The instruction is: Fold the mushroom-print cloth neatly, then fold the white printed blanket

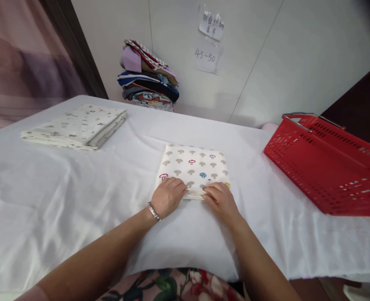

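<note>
A folded white cloth point(196, 167) with grey, red, blue and yellow mushroom prints lies flat on the table in front of me. At its near edge, the folded layers show between my two hands. My left hand point(169, 194), with a silver bracelet at the wrist, grips the near left part of that edge, fingers on top. On the near right part, my right hand point(221, 200) pinches the same edge between thumb and fingers. Both thumbs are partly hidden.
Another folded white printed cloth point(78, 125) rests at the back left of the white-covered table point(87, 200). A red plastic basket point(323, 167) stands at the right. Beyond the far edge, a stack of folded fabrics point(149, 77) sits against the wall, near paper notes point(208, 58).
</note>
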`<state>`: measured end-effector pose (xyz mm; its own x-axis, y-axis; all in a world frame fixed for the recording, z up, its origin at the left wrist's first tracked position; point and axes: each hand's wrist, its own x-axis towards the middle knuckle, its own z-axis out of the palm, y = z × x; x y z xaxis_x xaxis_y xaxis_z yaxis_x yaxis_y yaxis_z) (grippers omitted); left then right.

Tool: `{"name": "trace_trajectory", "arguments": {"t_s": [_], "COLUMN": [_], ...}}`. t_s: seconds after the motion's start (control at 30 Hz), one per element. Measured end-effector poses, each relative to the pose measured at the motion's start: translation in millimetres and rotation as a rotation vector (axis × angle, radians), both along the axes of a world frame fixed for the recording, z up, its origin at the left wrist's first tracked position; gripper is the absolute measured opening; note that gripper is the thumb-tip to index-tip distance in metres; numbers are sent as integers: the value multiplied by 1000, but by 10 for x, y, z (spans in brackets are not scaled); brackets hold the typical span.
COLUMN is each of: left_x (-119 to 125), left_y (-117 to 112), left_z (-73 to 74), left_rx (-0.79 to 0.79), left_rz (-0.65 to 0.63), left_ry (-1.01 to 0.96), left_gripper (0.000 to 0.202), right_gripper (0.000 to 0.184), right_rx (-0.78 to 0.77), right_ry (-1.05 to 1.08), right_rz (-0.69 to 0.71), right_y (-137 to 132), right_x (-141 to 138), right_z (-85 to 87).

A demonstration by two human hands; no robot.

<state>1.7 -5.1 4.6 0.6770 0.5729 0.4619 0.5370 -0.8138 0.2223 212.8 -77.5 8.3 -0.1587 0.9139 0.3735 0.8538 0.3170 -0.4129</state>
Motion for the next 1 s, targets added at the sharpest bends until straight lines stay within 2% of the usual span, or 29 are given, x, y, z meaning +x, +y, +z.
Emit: {"name": "trace_trajectory", "arguments": {"t_s": [0.33, 0.53, 0.63, 1.0], "left_x": [-3, 10, 12, 97], "left_y": [-32, -65, -73, -75], "left_z": [-55, -32, -17, -17], "left_rx": [18, 18, -1, 60], "left_rz": [-2, -33, -27, 58], "left_ry": [-97, -67, -40, 50], "left_gripper": [22, 29, 26, 19], "right_gripper": [20, 21, 21, 22], "right_rx": [62, 70, 73, 80], "right_ry": [17, 16, -3, 16], "right_rz": [-59, -64, -71, -62], "right_y": [30, 31, 37, 42], "right_x": [-22, -33, -35, -69], "right_z": [-70, -65, -70, -69]}}
